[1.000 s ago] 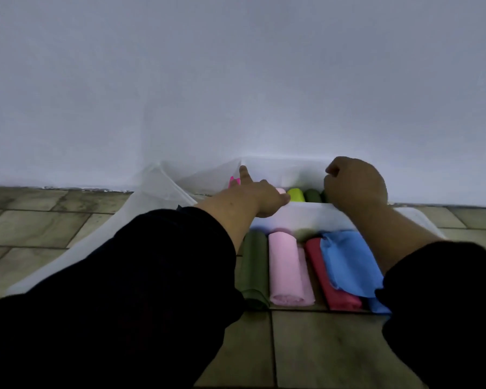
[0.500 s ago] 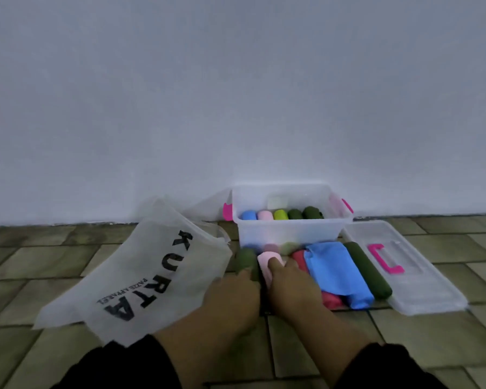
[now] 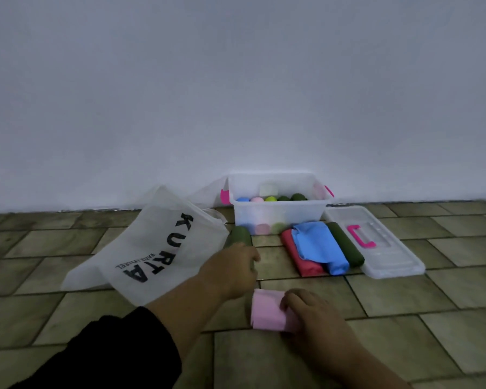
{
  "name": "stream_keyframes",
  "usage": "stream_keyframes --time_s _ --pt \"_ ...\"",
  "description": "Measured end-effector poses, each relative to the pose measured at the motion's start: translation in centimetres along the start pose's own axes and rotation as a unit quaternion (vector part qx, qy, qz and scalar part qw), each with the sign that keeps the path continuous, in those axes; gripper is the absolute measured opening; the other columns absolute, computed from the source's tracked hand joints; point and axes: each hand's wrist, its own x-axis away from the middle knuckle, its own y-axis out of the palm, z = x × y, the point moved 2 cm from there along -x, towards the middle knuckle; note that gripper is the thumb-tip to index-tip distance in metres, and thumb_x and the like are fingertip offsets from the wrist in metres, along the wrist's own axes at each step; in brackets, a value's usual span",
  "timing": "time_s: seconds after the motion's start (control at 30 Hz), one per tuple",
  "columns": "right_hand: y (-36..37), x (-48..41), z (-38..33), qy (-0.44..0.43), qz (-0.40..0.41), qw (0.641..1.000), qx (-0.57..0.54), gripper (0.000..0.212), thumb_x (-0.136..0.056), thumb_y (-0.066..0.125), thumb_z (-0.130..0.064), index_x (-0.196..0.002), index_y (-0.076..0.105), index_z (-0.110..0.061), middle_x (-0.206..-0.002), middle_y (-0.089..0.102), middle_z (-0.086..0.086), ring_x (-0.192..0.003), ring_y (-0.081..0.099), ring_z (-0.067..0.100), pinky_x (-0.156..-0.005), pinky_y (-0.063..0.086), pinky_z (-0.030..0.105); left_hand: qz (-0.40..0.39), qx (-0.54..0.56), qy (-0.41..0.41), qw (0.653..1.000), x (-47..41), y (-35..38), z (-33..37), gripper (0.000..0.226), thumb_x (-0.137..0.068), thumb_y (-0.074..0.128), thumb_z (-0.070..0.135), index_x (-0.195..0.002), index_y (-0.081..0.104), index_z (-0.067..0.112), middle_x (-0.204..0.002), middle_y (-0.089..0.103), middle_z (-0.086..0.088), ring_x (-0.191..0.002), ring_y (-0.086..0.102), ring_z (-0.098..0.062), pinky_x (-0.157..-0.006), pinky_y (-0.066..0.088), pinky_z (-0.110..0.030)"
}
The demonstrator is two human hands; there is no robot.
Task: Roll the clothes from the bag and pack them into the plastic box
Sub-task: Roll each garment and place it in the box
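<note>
Pink cloth roll (image 3: 267, 310) lies on the floor tiles (image 3: 404, 304) well short of the plastic box (image 3: 278, 213), with the right hand (image 3: 312, 313) curled over its right end and gripping it. The left hand (image 3: 230, 265) is curled over the near end of a dark green roll (image 3: 240, 234) lying between the bag (image 3: 157, 242) and the box. Assessment: the rolls look light, soft and compressible, unlikely to slip but liable to unwind if lifted by a loose edge, so the sound hold is around the middle with fingers pinning the outer flap.
</note>
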Motion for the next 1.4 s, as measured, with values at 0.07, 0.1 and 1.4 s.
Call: stream_keyframes --time_s 0.07,0.1,1.4 --pt "0.3 0.4 0.0 0.004 0.01 1.0 0.006 0.04 -0.078 0.06 -0.038 -0.115 0.047 -0.04 -0.128 0.049 -0.015 -0.114 0.045 0.007 -0.099 0.035 0.022 -0.071 -0.004 -0.014 0.997 1.8 0.8 0.5 0.02 -0.087 0.055 0.029 -0.104 0.064 0.027 -0.111 0.064 0.001 -0.093 0.058 -0.014 -0.078 0.045 -0.025" --pt "0.4 0.5 -0.1 0.007 0.015 1.0 0.007 0.039 -0.078 0.059 -0.038 -0.115 0.047 -0.039 -0.127 0.049 -0.015 -0.114 0.045 0.008 -0.098 0.036 0.023 -0.1 -0.015 -0.018 0.995 2.7 1.3 0.5 0.016 -0.088 0.054 0.031 -0.1 0.063 0.027 -0.109 0.064 0.001 -0.091 0.057 -0.014 -0.077 0.045 -0.025" --pt "0.0 1.4 -0.5 0.131 -0.163 0.978 0.021 0.063 -0.082 0.055 -0.048 -0.14 0.032 -0.04 -0.15 0.034 -0.005 -0.132 0.037 0.024 -0.109 0.028 0.049 -0.187 -0.152 0.005 0.971 4.3 6.9 1.9 0.052 -0.101 0.021 0.041 -0.146 0.036 0.02 -0.155 0.032 0.0 -0.139 0.034 -0.019 -0.114 0.028 -0.041"
